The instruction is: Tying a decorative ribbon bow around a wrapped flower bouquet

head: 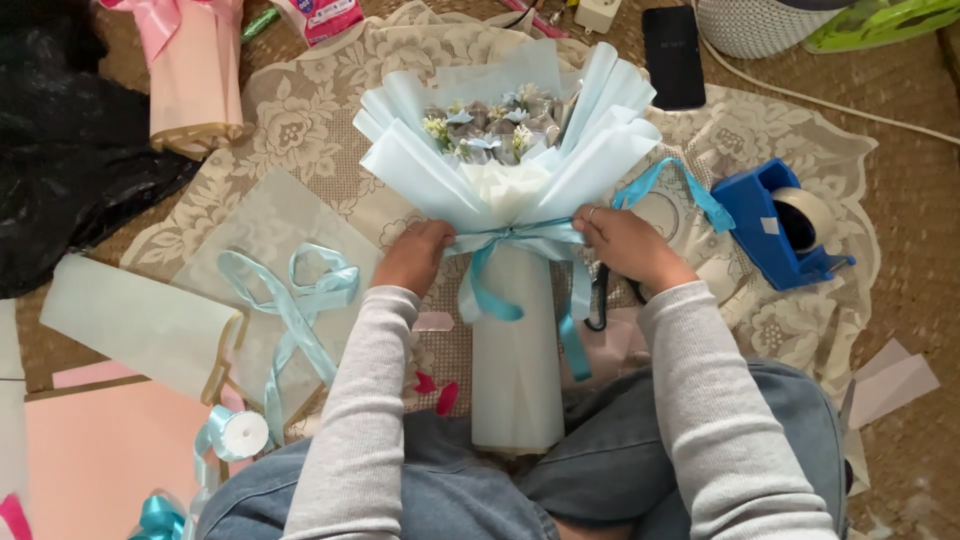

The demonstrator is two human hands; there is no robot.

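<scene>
Bouquet (510, 150) lies flat on a cream lace cloth (300, 130), head away from the person, its long pale-blue wrapped stem (515, 360) running back to the denim-clad lap. Wrapping is matte, folded light-blue paper fanned in stiff pleats around small grey-blue and white blooms. At the neck, a satin ribbon (515, 240) in pale and deeper blue crosses the wrap, tails hanging down the stem. Left hand (415, 255) sits at the left of the neck, fingers curled onto the ribbon there; right hand (625, 245), ring on one finger, pinches the ribbon at the right side, one end trailing toward a blue tape dispenser (780, 225). Both hands touch the bouquet's neck, one on each flank. Loose pale-blue ribbon loops (295, 300) lie left on a translucent sheet; a ribbon spool (240, 433) rests near the left knee. Woven mat (915, 200) beneath, coarse texture
</scene>
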